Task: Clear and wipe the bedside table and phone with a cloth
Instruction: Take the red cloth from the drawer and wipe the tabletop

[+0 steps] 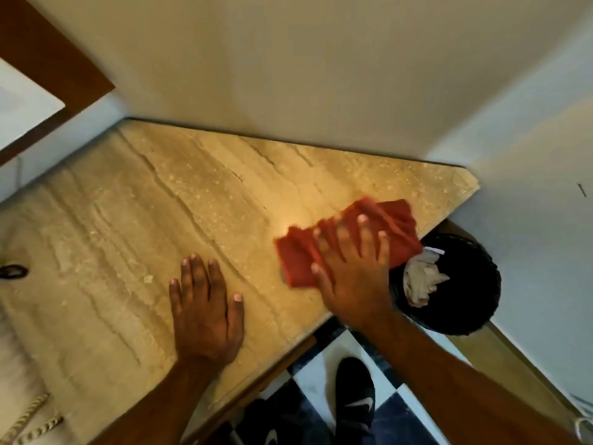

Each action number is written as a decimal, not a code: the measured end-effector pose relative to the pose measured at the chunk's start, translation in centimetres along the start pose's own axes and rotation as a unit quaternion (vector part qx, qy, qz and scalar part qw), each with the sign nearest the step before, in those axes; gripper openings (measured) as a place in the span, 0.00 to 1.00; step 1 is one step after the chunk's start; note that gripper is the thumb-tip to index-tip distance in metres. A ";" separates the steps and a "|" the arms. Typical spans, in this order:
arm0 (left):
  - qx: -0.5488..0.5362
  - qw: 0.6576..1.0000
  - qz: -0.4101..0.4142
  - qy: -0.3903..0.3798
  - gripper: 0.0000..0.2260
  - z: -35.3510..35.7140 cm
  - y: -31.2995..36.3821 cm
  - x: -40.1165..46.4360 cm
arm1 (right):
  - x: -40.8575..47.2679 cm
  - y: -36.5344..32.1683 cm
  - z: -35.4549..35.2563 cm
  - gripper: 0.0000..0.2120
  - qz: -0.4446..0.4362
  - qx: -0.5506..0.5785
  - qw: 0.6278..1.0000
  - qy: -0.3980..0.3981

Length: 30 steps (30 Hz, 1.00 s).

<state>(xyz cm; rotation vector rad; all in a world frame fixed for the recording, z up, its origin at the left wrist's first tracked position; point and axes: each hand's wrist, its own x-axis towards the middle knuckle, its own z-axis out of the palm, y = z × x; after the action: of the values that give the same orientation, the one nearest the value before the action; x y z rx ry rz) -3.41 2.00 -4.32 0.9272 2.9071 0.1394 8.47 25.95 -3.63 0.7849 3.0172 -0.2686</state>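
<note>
Red cloth lies pressed flat beneath the right hand's spread, uncurled fingers.

text: none legible | logo: white swoosh on black shoe | small dark wall mark: too small to read

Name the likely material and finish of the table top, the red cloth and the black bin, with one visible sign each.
Table top: probably polished stone, such as marble or travertine; beige bands, dark veins, a soft glare. Laminate is possible. Red cloth: soft matt fabric; it creases and bunches. Black bin: perhaps woven or ribbed plastic; too blurred to tell.
</note>
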 end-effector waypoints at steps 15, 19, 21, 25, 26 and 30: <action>-0.297 0.951 -0.074 0.032 0.27 -2.1 -0.2 0.4 | -4.6 -4.3 0.3 0.29 -0.119 -0.025 0.992 -0.046; -0.452 0.873 -0.164 0.083 0.24 -5.5 -3.2 -0.4 | -3.6 -2.8 -0.7 0.29 -0.373 -0.088 0.920 -0.084; -0.436 0.878 -0.172 0.101 0.22 -6.7 -5.7 -2.1 | -1.7 -5.9 -0.6 0.29 -0.314 -0.069 0.942 -0.097; -0.390 0.891 -0.213 0.089 0.18 -7.6 -10.1 -5.6 | -2.1 -20.5 1.3 0.32 0.012 0.035 0.997 -0.072; -0.375 0.897 -0.215 0.090 0.17 -7.9 -11.2 -6.2 | -3.1 -23.4 1.9 0.32 -0.046 0.031 0.994 -0.098; -0.282 0.929 -0.167 0.170 0.15 -12.0 -18.6 -7.9 | -3.8 -24.5 3.4 0.31 -0.430 -0.032 0.894 -0.120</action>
<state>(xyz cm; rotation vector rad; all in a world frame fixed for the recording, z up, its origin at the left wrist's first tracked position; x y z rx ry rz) -8.94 -18.42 5.88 0.3291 2.9717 1.1347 -0.23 2.48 -2.74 -0.5958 2.8861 -0.2351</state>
